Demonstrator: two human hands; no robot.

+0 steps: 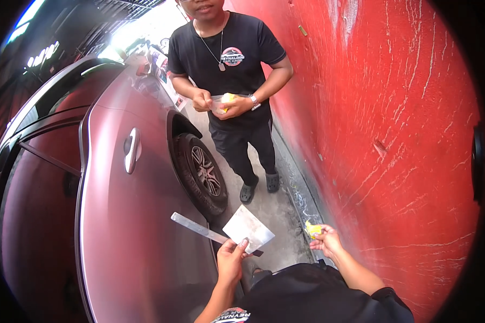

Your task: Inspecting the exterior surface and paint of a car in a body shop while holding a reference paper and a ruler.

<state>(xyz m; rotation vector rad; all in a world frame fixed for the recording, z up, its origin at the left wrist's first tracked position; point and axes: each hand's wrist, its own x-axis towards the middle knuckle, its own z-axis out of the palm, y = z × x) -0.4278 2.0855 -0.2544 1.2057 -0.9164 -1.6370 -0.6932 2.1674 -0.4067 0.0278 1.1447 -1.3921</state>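
Note:
My left hand (230,264) is closed, its thumb pressed on a white square sheet (248,225) with greyish smudges. The same hand holds a long, flat, pale strip (195,225) with a dark end; it passes beneath the sheet and sticks out to the left toward the car. My right hand (327,243) pinches a small crumpled yellow packet (313,230), apart from the left hand and near the red wall. Whether the packet holds anything, I cannot tell.
A dusky pink car (145,226) stands along the left, its wheel (203,171) ahead. A person in black (226,59) faces me, holding a clear plastic bag (219,103) with something yellow. The scratched red wall (393,161) bounds the narrow concrete floor (277,237) on the right.

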